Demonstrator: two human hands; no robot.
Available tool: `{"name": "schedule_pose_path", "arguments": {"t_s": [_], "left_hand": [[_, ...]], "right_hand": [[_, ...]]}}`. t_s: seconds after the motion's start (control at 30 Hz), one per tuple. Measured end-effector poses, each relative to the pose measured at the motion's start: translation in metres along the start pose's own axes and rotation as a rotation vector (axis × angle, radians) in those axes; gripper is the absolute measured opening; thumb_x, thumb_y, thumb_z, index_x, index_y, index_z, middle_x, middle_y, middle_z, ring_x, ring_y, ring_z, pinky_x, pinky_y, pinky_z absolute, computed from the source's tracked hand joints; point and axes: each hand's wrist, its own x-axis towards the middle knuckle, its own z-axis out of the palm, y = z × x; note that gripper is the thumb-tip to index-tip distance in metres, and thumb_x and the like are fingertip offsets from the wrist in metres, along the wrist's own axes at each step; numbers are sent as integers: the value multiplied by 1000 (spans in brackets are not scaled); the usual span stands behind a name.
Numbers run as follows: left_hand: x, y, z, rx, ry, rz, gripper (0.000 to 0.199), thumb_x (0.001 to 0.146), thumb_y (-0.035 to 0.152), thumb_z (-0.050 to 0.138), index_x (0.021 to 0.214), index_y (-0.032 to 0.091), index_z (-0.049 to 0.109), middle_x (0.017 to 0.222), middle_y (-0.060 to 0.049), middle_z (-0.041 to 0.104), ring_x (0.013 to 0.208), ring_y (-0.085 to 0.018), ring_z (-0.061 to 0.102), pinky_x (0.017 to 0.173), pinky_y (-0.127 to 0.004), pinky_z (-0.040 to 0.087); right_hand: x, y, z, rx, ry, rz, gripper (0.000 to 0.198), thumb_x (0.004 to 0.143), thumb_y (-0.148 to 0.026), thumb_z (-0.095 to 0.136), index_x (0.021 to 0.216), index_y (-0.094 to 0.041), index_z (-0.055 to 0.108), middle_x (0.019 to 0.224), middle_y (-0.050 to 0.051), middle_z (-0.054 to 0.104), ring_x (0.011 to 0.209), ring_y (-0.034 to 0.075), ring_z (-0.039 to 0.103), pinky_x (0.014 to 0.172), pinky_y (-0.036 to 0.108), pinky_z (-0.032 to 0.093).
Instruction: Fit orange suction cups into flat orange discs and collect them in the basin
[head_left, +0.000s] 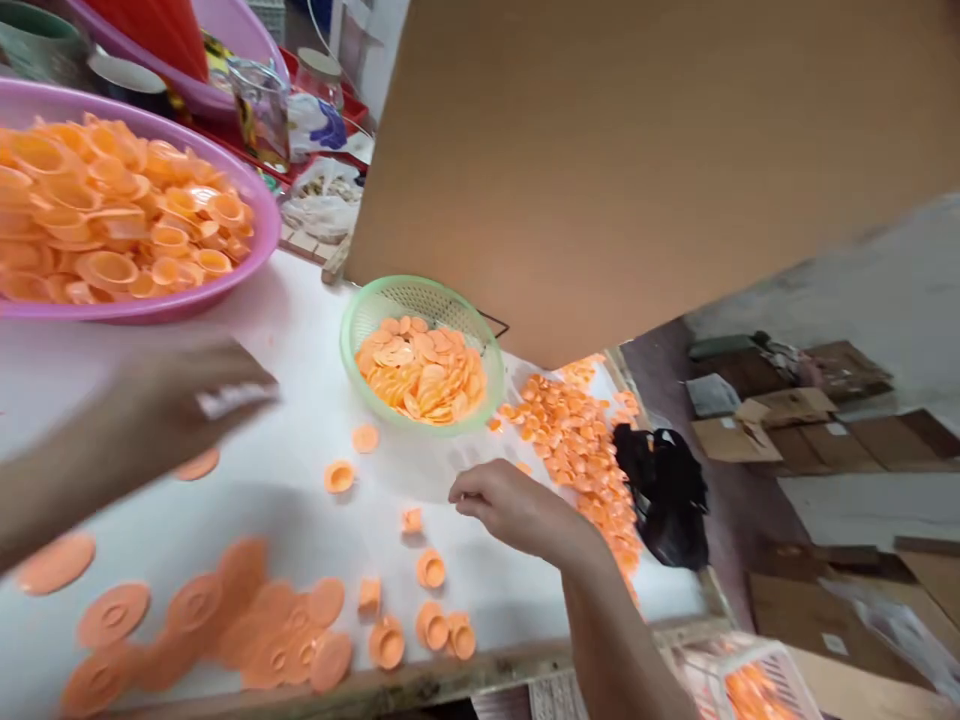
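My left hand (202, 385) is smeared by motion above the left of the white table, with a white wrapping on a finger. Whether it holds anything cannot be seen. My right hand (517, 505) is over the middle of the table, its fingers curled together; what they may hold is hidden. Orange flat discs (199, 600) lie scattered at the front left. Several small orange cups (386, 642) stand or lie near the front edge, and one orange cup (340, 477) is farther back. Behind my right hand, a green colander (346, 350) holds orange discs.
A pink basin (259, 235) heaped with orange cup-shaped pieces stands at the back left. Small orange pieces (577, 440) are piled right, beside a black bag (664, 500). A large cardboard sheet (600, 170) overhangs the back. A white crate (795, 675) stands below the right edge.
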Motion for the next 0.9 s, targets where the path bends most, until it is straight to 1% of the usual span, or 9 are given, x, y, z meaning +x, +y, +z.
{"name": "schedule_pose_path", "arguments": {"t_s": [0.1,0.2,0.37,0.47,0.53,0.6,0.67,0.77,0.9], "left_hand": [[-34,56,75,-22,-356,110,24,87,31,57,106,22,67,106,-6,64,92,-19,60,75,-29,50],[-49,74,113,19,-490,5,20,86,17,43,93,18,62,99,-9,62,92,-23,56,76,-34,46],[-47,94,115,-118,-520,-196,30,81,19,44,109,20,53,81,0,57,68,-15,52,64,-26,42],[-46,119,117,-177,-534,-208,25,81,23,44,99,21,62,77,1,54,63,-12,50,64,-24,41],[-46,132,121,-151,-535,-257,23,84,33,48,92,20,66,76,0,55,65,-13,53,65,-25,42],[-47,139,124,-122,-556,-295,33,89,39,46,109,21,65,81,-2,58,70,-15,57,69,-27,44],[-48,141,123,-121,-659,-277,47,90,35,45,135,25,51,99,-4,59,76,-15,61,73,-28,47],[-53,144,116,-169,-912,-197,76,81,23,53,150,35,25,121,-5,52,83,-15,64,74,-26,50],[-65,158,117,-43,-1082,-111,102,61,23,74,149,38,25,129,-7,45,81,-18,65,66,-27,51]], "right_hand": [[-41,32,14,-49,71,272,22,79,-11,47,73,-19,67,74,4,67,73,19,62,67,30,43],[-58,55,25,-28,326,417,19,78,-11,49,78,-17,67,79,6,67,77,20,62,73,33,45],[-41,65,54,68,470,223,29,78,-15,61,106,-21,66,102,6,61,87,20,59,81,36,50],[-30,58,65,-27,475,145,19,76,-17,68,94,-20,67,99,8,58,99,25,54,86,41,49],[-36,51,68,69,479,122,15,75,-20,69,88,-19,63,97,7,58,98,24,54,84,39,50],[-53,45,70,262,388,121,16,76,-20,66,91,-19,59,95,4,60,92,20,57,77,33,52],[-77,39,75,412,238,142,19,78,-15,57,96,-20,57,93,2,61,85,17,60,69,28,53],[-107,30,92,413,135,142,44,77,-13,56,120,-24,54,111,6,60,99,20,60,79,32,54],[-115,9,122,209,191,90,88,71,-26,76,148,-31,33,137,13,45,121,32,47,97,50,48]]}}
